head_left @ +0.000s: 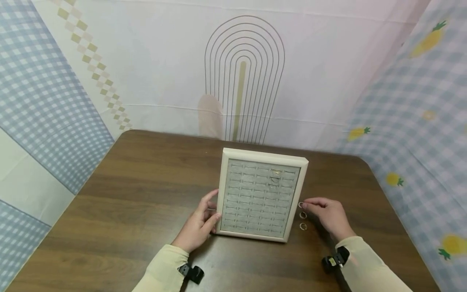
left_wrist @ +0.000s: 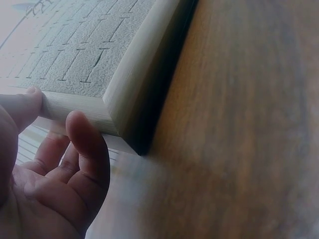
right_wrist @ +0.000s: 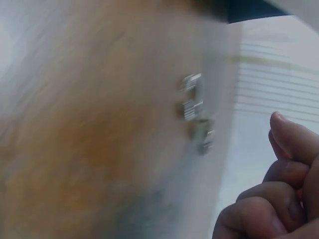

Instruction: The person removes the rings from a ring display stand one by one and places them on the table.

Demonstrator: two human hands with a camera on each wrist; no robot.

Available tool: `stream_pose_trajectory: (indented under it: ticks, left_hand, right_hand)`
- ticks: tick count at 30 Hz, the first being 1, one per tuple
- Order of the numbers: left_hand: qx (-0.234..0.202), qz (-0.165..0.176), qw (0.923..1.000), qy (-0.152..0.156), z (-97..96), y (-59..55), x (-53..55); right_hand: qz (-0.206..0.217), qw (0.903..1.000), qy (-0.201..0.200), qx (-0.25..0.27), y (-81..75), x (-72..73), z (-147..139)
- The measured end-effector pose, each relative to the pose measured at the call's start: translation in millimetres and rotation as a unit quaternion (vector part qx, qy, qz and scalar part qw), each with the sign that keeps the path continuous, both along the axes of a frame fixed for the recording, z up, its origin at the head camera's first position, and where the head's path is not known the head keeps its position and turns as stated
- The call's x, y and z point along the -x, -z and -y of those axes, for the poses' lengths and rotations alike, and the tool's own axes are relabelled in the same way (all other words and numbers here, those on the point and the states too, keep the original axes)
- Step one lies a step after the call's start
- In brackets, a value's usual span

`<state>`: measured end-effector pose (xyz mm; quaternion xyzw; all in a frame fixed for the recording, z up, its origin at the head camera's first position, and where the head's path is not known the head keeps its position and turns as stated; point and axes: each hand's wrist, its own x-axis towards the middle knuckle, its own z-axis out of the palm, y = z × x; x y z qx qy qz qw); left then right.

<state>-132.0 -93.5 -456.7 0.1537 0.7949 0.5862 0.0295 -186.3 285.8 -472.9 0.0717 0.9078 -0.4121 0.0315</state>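
Observation:
A framed ring display board [head_left: 255,198] with pale wooden edges and grey slotted padding leans back on the table. My left hand [head_left: 198,227] grips its left edge, with the thumb [left_wrist: 32,102] on the front of the frame and other fingers at the side and behind. Near the board's upper right, a gold-toned ring [head_left: 276,173] sits in the slots, with fainter rings just below it. My right hand [head_left: 328,215] has its fingers curled, thumb and index close together. Its fingertips overlap the farthest of three loose rings [head_left: 303,226] in the head view; the right wrist view shows nothing in them.
The brown wooden table [head_left: 146,194] has rounded far corners. Behind it hangs a white cloth [head_left: 157,61] with an arch pattern, and blue checked cloth [head_left: 401,121] runs along the sides. Each wrist wears a small black camera [head_left: 197,274].

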Motion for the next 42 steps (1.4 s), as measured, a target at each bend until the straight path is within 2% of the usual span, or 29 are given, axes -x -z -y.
stream_pose_trajectory:
  ticks: [5, 11, 17, 21, 25, 28, 36, 42]
  left_hand:
    - [-0.001, -0.003, 1.0000, 0.002, 0.6, -0.2, -0.4]
    - [-0.004, -0.002, 1.0000, 0.003, 0.5, 3.5, 0.8]
    - [-0.006, 0.000, 1.0000, 0.002, 0.7, 6.8, 2.0]
    - [-0.005, -0.002, 1.0000, 0.003, 0.7, 3.5, 0.9]
    - [-0.004, -0.004, 1.0000, 0.001, 0.5, 1.0, -0.1]
    - [-0.008, -0.002, 1.0000, 0.000, -0.2, 4.4, 0.9]
    - [-0.022, -0.004, 0.9998, 0.003, 1.7, 33.0, 12.0]
    - [-0.031, -0.006, 0.9995, 0.004, 4.2, 36.4, 13.6]
  right_hand:
    - [-0.073, 0.9969, 0.025, -0.013, -22.6, -6.9, 10]
    - [-0.145, 0.9870, 0.066, 0.022, -50.9, -11.2, 17]
    - [-0.191, 0.9788, 0.064, 0.035, -78.6, -16.8, 37]
    - [-0.220, 0.9733, 0.035, 0.054, -92.6, -17.0, 57]
    - [-0.230, 0.9713, -0.013, 0.060, -101.7, -16.2, 76]
    - [-0.225, 0.9716, -0.038, 0.060, -105.3, -15.1, 87]
    - [-0.213, 0.9738, -0.073, 0.034, -109.5, -9.6, 102]
    - [-0.213, 0.9732, -0.086, 0.008, -112.4, -5.6, 106]
